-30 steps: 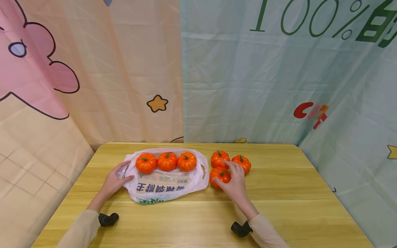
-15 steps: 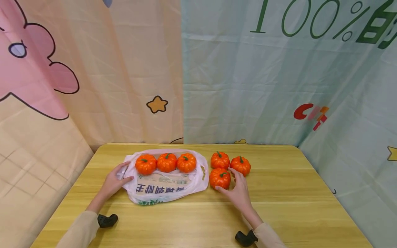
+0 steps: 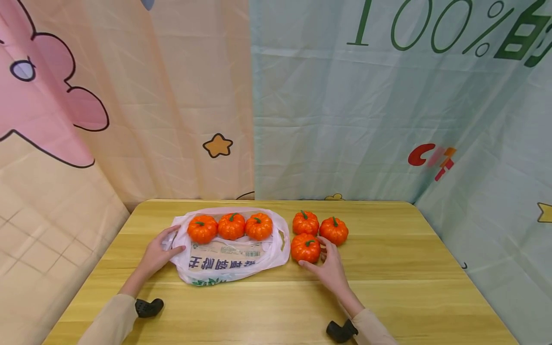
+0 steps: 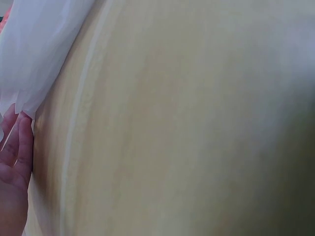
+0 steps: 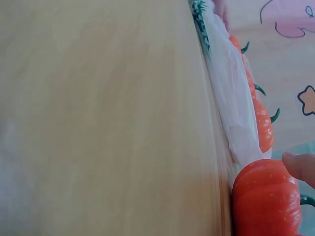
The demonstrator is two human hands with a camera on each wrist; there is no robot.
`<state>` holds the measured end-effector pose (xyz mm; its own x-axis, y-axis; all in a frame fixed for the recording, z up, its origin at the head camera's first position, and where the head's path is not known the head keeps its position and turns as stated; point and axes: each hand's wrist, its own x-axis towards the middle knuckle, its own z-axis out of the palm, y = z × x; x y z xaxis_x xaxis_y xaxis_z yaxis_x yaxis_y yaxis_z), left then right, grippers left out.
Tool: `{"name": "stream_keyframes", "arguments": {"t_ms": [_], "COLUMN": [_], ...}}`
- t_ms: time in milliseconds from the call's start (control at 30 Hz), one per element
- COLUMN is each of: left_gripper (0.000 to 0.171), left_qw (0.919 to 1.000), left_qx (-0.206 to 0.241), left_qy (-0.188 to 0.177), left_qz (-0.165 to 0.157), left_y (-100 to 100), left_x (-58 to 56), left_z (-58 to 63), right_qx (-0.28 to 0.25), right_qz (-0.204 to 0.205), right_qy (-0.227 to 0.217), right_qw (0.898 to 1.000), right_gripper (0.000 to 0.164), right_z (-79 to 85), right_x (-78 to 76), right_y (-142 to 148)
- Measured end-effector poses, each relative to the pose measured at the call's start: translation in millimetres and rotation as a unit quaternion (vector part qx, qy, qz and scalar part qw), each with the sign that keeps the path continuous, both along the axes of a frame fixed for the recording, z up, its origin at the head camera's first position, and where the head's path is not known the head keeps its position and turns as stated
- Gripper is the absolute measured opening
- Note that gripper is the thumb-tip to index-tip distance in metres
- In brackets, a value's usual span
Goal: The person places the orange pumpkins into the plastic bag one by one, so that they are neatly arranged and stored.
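A white plastic bag (image 3: pixel 276 256) lies spread on the wooden table, its mouth turned back, with three small orange pumpkins (image 3: pixel 231 226) in a row inside it. At its left edge my left hand (image 3: pixel 156 254) holds the plastic, thumb on top; in the left wrist view its fingers (image 4: pixel 23 145) reach under the hanging plastic (image 4: pixel 42 44). My right hand (image 3: pixel 332 270) grips the nearest of three pumpkins outside the bag, an orange pumpkin (image 3: pixel 304 247) with a green stem. In the right wrist view the thumb (image 5: pixel 298 164) lies against this pumpkin (image 5: pixel 266 201).
Right behind the gripped pumpkin stand two more pumpkins, a left one (image 3: pixel 305 221) and a right one (image 3: pixel 334 231). Printed curtains (image 3: pixel 336 120) hang behind and beside the table (image 3: pixel 388 287). Black wrist mounts (image 3: pixel 149 307) sit on both forearms.
My right hand has drawn back from over the pumpkins, shifted slightly right and closed its fingers and thumb on the near pumpkin. The left hand and bag stay in place.
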<state>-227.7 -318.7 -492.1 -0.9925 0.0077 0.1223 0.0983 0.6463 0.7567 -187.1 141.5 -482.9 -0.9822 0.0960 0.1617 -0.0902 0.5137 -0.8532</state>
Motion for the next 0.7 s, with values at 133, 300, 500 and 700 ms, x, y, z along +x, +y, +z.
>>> {"name": "stream_keyframes", "arguments": {"t_ms": [133, 300, 500, 700], "left_gripper": [0.068, 0.068, 0.068, 0.068], "left_qw": [1.0000, 0.9999, 0.9999, 0.9999], "left_qx": [-0.004, -0.010, -0.007, -0.007], "left_qy": [-0.006, -0.006, -0.008, -0.011], "left_qz": [0.002, 0.003, 0.005, 0.006], "left_y": [-0.3, -0.3, 0.6, 0.5], "left_x": [-1.4, -2.4, -0.4, -0.1], "left_z": [-1.7, -2.6, -1.4, -0.8], "right_qx": [-0.017, -0.031, -0.029, -0.025], "right_qz": [0.001, 0.002, 0.005, 0.009], "right_qy": [-0.016, -0.023, -0.019, -0.021], "right_qw": [1.000, 0.999, 0.999, 0.999], "right_gripper": [0.086, 0.084, 0.081, 0.080], "right_z": [-4.0, -8.8, -10.0, -8.7], "right_x": [-3.4, -7.1, -9.6, -9.6], "right_y": [0.7, 0.7, 0.8, 0.7]}}
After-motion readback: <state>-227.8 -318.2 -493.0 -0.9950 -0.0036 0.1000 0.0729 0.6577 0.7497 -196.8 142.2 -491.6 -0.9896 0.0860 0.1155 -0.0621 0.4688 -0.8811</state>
